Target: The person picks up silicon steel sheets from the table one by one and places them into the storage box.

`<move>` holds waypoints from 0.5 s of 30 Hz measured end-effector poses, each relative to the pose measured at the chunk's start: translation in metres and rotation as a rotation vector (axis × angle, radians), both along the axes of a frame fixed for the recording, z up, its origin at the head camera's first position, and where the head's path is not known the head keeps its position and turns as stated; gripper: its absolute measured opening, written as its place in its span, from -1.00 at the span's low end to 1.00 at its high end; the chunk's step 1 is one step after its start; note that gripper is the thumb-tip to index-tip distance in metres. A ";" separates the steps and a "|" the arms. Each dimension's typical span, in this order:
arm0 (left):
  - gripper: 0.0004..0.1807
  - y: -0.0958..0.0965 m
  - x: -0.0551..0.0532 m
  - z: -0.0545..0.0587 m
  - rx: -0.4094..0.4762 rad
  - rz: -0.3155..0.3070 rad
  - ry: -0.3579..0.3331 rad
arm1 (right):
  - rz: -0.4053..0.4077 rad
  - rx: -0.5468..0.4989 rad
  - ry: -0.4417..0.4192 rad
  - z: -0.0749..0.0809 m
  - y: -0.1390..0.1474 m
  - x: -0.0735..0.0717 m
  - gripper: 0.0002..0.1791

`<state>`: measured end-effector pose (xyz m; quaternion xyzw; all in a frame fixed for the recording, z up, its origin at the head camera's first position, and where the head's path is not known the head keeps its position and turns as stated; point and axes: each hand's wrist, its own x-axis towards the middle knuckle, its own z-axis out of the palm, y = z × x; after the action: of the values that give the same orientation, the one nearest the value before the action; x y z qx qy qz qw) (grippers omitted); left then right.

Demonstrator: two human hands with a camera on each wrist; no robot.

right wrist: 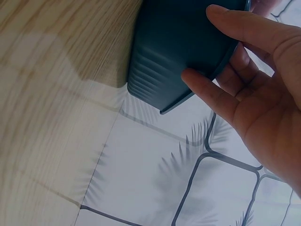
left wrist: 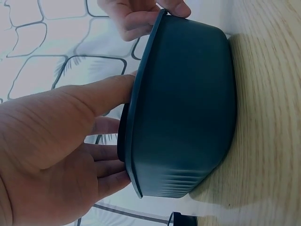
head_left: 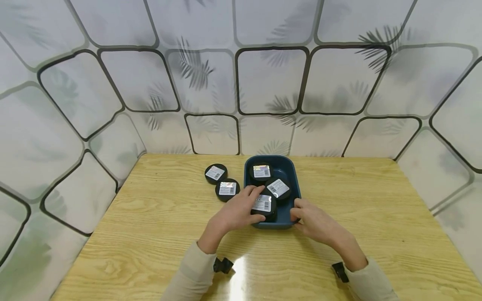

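A dark blue plastic bin (head_left: 286, 167) stands on the table with black round tubs in it. My left hand (head_left: 241, 207) reaches over the bin's near left side and grips a labelled black tub (head_left: 268, 205), thumb on the near edge and fingers on the far side. In the left wrist view, that tub's dark edge (left wrist: 122, 134) shows just above the rim. My right hand (head_left: 314, 219) holds the bin's right wall near the front corner, its fingers curled over the rim. Two more tubs in the bin, one at the back (head_left: 260, 171) and one in the middle (head_left: 278, 188), show white labels.
Left of the bin, two black tubs (head_left: 216, 173) (head_left: 227, 189) lie label up on the wooden table (head_left: 150, 217). A patterned cloth backdrop (head_left: 271, 79) rises behind the table and along both sides.
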<state>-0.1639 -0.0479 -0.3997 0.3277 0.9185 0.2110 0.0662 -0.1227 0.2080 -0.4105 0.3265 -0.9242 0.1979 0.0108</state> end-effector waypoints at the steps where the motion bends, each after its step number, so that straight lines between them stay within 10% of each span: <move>1: -0.10 0.000 0.000 0.000 -0.001 0.004 -0.002 | 0.001 -0.002 0.001 0.000 0.000 0.000 -0.74; 15: -0.07 0.003 0.001 -0.001 -0.022 0.021 0.044 | 0.005 -0.007 0.010 -0.001 -0.001 0.000 -0.73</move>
<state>-0.1631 -0.0445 -0.4007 0.3217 0.9254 0.1946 0.0474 -0.1226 0.2075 -0.4112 0.3296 -0.9226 0.1998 0.0161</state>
